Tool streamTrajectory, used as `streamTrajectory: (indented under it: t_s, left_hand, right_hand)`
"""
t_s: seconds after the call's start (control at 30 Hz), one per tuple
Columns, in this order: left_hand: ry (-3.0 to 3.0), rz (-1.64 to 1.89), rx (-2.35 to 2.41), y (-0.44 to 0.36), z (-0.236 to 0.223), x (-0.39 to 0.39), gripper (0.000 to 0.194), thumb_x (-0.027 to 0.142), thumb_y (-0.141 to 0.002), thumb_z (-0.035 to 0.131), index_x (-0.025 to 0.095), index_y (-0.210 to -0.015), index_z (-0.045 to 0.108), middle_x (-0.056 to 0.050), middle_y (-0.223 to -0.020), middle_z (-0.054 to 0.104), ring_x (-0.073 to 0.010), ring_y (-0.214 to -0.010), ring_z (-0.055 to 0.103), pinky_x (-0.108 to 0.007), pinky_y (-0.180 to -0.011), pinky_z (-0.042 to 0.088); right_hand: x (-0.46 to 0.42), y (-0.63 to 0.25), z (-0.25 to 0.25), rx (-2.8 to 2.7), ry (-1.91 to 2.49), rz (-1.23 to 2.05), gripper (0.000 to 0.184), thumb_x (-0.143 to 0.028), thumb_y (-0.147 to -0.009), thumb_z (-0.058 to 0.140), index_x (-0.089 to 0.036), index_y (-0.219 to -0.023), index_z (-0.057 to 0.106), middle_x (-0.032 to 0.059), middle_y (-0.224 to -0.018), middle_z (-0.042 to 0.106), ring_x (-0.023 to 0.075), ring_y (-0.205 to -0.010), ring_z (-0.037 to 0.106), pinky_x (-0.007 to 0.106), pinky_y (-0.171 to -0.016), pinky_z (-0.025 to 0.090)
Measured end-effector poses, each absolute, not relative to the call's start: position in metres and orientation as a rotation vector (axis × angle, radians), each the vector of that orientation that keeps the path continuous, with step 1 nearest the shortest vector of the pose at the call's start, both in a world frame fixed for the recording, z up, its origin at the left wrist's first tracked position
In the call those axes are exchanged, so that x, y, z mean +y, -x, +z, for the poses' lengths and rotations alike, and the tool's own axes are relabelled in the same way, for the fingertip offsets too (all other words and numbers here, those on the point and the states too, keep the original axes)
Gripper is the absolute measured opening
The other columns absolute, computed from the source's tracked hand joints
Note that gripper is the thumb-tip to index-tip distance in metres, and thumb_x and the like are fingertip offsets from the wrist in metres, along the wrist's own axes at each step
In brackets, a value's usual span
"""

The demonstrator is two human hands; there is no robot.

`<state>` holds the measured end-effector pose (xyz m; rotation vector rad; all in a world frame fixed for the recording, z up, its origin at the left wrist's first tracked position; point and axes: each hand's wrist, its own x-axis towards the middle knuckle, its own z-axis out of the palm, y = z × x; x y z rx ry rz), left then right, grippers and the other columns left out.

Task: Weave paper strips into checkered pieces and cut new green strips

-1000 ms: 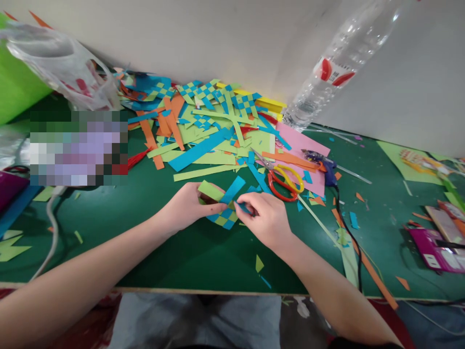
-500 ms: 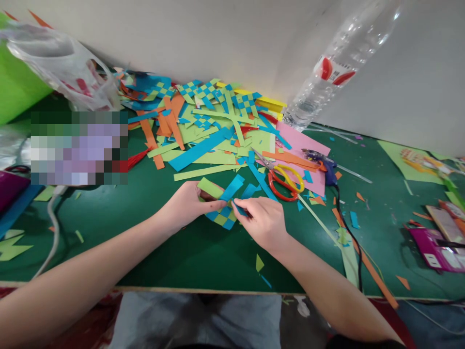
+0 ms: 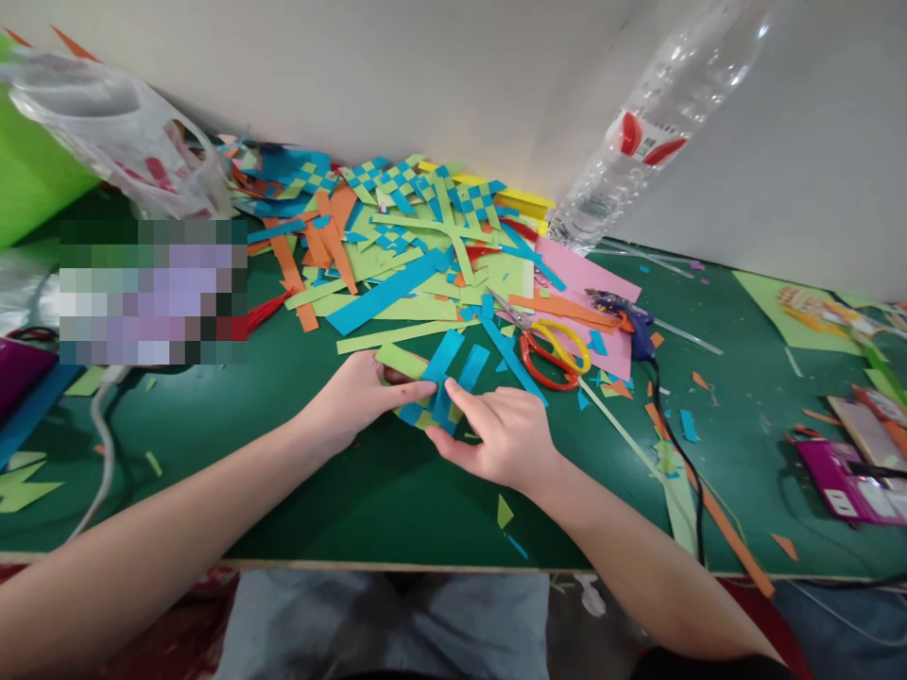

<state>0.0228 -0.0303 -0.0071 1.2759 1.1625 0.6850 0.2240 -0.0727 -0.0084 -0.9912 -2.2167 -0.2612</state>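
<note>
The left hand [image 3: 361, 397] pinches the woven paper [image 3: 419, 413], blue strips [image 3: 443, 355] lengthwise toward far right; the right hand [image 3: 504, 436] touches it, thumb and forefinger apart.

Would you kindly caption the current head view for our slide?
Two hands hold a woven blue-and-green paper piece near red-and-yellow-handled scissors on a green table.

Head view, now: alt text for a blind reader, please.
Two bare hands, left and right, hold a woven blue-and-green paper piece above a green table; beyond lie loose paper strips and red-and-yellow-handled scissors.
</note>
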Motion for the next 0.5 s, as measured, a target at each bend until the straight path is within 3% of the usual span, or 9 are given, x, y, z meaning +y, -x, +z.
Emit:
streamTrajectory:
  t_s: [0.2, 0.5]
  left_hand:
    - [-1.185, 0.8, 1.077, -0.0223, -0.0092, -0.0287, 0.019, 0.025, -0.066, 0.083, 0.017, -0.08, 0.074, -0.002, -0.083, 0.074, -0.0176, -0.082, 0.066, -0.024, -0.071, 0.051]
    - [-1.152, 0.889, 0.994, -0.0226, -0.0037, -0.03, 0.021, 0.022, -0.064, 0.085, 0.019, -0.082, 0.073, 0.0, -0.08, 0.073, -0.0143, -0.075, 0.066, -0.022, -0.068, 0.052]
  right_hand:
    - [-0.0742, -0.2213, -0.0005, -2.349, 0.929, -0.446, 0.062, -0.053, -0.091, 0.054, 0.005, -0.108, 0.068, -0.0011, -0.045, 0.056, 0.0123, -0.039, 0.048, 0.031, -0.041, 0.034]
    - [-0.0734, -0.2242, -0.0011, -2.367, 0.881, -0.503, 0.061, -0.049, -0.093, 0.053, 0.005, -0.121, 0.06, -0.0017, -0.048, 0.054, 0.0136, -0.043, 0.046, 0.033, -0.043, 0.03]
